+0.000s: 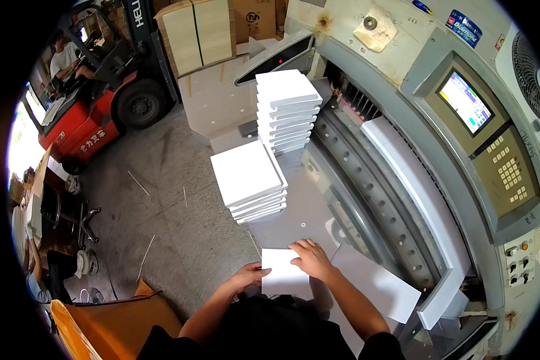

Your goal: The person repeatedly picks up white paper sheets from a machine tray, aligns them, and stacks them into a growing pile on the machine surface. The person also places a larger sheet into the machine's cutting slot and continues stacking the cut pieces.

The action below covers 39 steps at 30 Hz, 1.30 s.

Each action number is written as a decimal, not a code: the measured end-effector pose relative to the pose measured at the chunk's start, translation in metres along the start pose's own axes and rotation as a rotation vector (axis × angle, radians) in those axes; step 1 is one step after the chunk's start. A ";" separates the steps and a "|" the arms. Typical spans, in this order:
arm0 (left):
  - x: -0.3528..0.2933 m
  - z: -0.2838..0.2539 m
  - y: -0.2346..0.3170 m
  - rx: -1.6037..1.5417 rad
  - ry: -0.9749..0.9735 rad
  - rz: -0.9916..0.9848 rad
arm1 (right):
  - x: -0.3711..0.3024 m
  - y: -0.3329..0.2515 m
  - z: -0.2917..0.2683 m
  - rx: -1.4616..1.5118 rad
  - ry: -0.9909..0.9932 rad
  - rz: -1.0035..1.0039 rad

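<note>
Head view: the person's left hand [250, 277] clasps the left edge of a white paper block [284, 278] lying between both hands; right hand [312, 260] pinches its far-right corner; apply even pressure, edges flush

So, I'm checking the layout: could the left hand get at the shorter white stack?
Probably yes: the shorter white stack stands ahead of the left hand, with nothing visible between them. But that hand holds the white piece, so it would likely need to let go first.
</note>
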<state>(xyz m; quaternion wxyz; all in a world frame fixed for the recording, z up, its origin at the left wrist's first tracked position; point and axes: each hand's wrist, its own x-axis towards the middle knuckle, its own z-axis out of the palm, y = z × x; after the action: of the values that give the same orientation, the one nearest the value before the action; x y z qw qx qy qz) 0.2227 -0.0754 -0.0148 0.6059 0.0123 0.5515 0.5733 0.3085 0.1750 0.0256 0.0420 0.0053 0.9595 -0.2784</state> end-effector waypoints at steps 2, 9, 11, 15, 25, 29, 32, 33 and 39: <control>-0.001 -0.001 0.005 0.136 0.053 0.027 | -0.008 -0.012 0.002 0.016 0.212 0.091; 0.016 0.008 0.056 0.336 -0.092 0.429 | -0.042 -0.024 -0.010 0.739 0.533 0.469; 0.031 -0.005 0.054 0.346 -0.126 0.531 | -0.039 -0.035 -0.018 0.811 0.661 0.447; 0.040 -0.011 0.070 0.448 -0.099 0.512 | -0.043 -0.039 -0.021 0.715 0.554 0.531; 0.024 0.017 0.067 0.849 0.155 0.626 | -0.042 -0.025 0.055 0.544 0.711 0.529; 0.017 0.022 0.070 0.844 0.174 0.725 | -0.044 -0.023 0.057 0.570 0.708 0.541; 0.018 0.021 0.070 0.893 0.230 0.608 | -0.038 -0.018 0.055 0.494 0.675 0.471; 0.015 0.024 0.070 0.884 0.240 0.593 | -0.039 -0.019 0.054 0.503 0.674 0.492; 0.005 0.028 0.064 0.970 0.372 0.532 | -0.038 -0.019 0.046 0.474 0.601 0.493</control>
<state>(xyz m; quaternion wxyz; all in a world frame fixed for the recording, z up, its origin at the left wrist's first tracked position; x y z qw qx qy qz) 0.1967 -0.0323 0.0345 0.2591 0.3255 0.8261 0.3801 0.3491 0.1347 0.0002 -0.1758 0.3236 0.8089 -0.4583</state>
